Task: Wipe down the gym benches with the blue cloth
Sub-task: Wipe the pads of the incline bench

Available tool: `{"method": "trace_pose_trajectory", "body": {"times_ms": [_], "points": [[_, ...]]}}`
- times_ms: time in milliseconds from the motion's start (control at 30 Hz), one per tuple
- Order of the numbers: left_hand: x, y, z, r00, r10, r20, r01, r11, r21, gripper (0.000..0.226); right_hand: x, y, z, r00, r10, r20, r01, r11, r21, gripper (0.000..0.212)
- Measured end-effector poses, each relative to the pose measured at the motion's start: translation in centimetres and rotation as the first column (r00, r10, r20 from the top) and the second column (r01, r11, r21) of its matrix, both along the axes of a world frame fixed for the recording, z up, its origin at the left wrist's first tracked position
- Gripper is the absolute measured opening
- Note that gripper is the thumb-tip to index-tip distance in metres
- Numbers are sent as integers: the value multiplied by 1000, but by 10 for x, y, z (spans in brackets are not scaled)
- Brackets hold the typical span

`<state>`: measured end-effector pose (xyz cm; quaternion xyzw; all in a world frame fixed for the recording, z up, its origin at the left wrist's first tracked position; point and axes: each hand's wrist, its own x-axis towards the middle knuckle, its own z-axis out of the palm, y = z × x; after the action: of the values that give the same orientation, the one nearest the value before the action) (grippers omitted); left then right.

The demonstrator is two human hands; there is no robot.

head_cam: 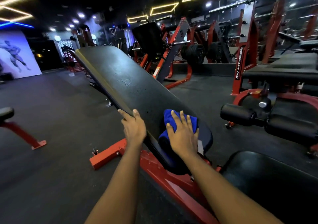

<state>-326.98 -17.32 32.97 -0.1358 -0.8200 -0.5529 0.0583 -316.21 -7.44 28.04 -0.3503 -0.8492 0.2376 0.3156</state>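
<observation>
A long black bench pad point(123, 79) slopes up and away from me on a red frame point(110, 154). My right hand point(182, 134) lies flat, fingers spread, on the folded blue cloth point(172, 120), pressing it onto the lower end of the pad. My left hand point(133, 127) holds the pad's left edge, thumb on top and fingers over the side. The black seat pad point(275, 175) of the same bench is at the lower right.
A second bench point(282, 72) with black roller pads point(239, 114) stands on the right, by a red rack point(240, 65). Plate-loaded machines point(192, 53) line the mirrored back wall. Another red bench leg point(22, 136) is at the left. Dark rubber floor point(56, 106) stretches left.
</observation>
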Motion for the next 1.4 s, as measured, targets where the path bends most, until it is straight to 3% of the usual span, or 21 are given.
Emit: {"method": "trace_pose_trajectory", "body": {"times_ms": [267, 400, 533, 800, 867, 1000, 1267, 1400], "points": [[3, 10, -17, 995, 91, -36, -88, 993, 83, 60, -25, 65, 13, 1000, -12, 6, 12, 999, -47, 52], [4, 9, -17, 997, 68, -41, -63, 992, 108, 60, 6, 49, -17, 993, -68, -98, 65, 997, -33, 53], [3, 10, -18, 997, 71, -41, -66, 991, 119, 60, 23, 43, -31, 980, -190, -60, 178, 970, -163, 54], [4, 9, -18, 995, 73, -70, -64, 990, 128, 59, -5, 65, 11, 922, -386, 14, 358, 841, -405, 54], [4, 11, -18, 995, 68, -68, -59, 989, 134, 59, -1, 27, 6, 920, -390, 27, 371, 849, -376, 56], [4, 11, -19, 995, 73, -64, -63, 988, 144, 59, 4, -50, -15, 940, -334, 68, 341, 925, -171, 60], [3, 10, -20, 996, 62, -58, -54, 990, 134, 59, -10, 59, 6, 969, -242, 57, 248, 941, -229, 56], [2, 11, -19, 995, 78, -67, -68, 988, 140, 59, -6, 47, 7, 974, -218, 65, 227, 948, -225, 56]]}}
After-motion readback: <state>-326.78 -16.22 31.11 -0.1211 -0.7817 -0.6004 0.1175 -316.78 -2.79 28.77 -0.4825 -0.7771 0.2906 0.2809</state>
